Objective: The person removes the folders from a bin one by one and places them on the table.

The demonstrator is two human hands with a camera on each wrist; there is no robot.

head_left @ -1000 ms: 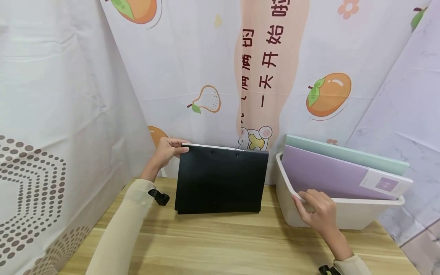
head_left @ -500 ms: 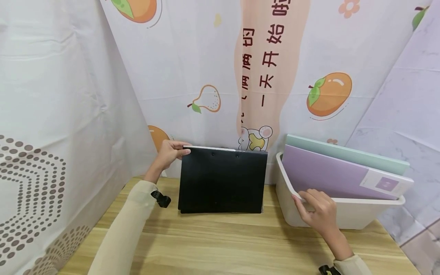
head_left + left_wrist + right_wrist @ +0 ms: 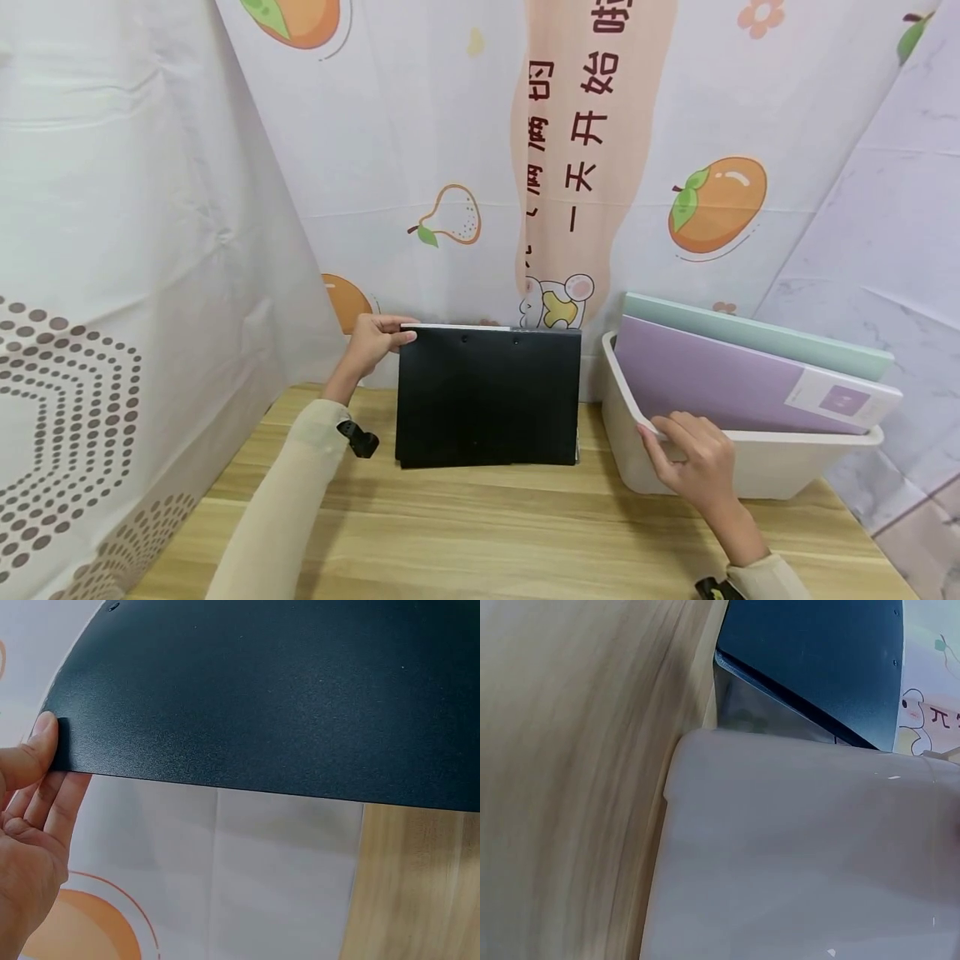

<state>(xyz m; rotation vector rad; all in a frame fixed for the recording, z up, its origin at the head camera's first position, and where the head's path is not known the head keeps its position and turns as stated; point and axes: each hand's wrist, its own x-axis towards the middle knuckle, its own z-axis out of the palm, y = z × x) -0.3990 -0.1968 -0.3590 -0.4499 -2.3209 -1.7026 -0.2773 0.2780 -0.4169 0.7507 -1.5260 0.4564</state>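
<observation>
A black folder [image 3: 487,400] is upright near the middle of a wood-grain table [image 3: 465,542], broad dark face toward the wearer; whether its lower edge touches the wood is hard to tell. A pale strip runs along part of its top edge, with two small dark dots below.

The left hand [image 3: 372,343] pinches the folder's upper left corner — thumb flat on the near face, fingers behind it. The gap between thumb and fingers is narrow, just the folder's thickness, and the left wrist view shows the thumb pressed close to the edge.

Just right of the folder, and apart from it, stands a white bin [image 3: 780,471]. The right hand [image 3: 693,458] grips the rim at its near left corner, fingers curled over the edge, thumb outside.

Leaning in the bin are a purple folder [image 3: 697,379] with a pale label and, behind it, a mint-green folder [image 3: 750,336], both rising above the rim.

Both arms wear cream sleeves [image 3: 277,508], with a small black device [image 3: 358,439] at each wrist. Behind the table hangs a white curtain [image 3: 375,125] printed with orange fruit and dark red characters.
</observation>
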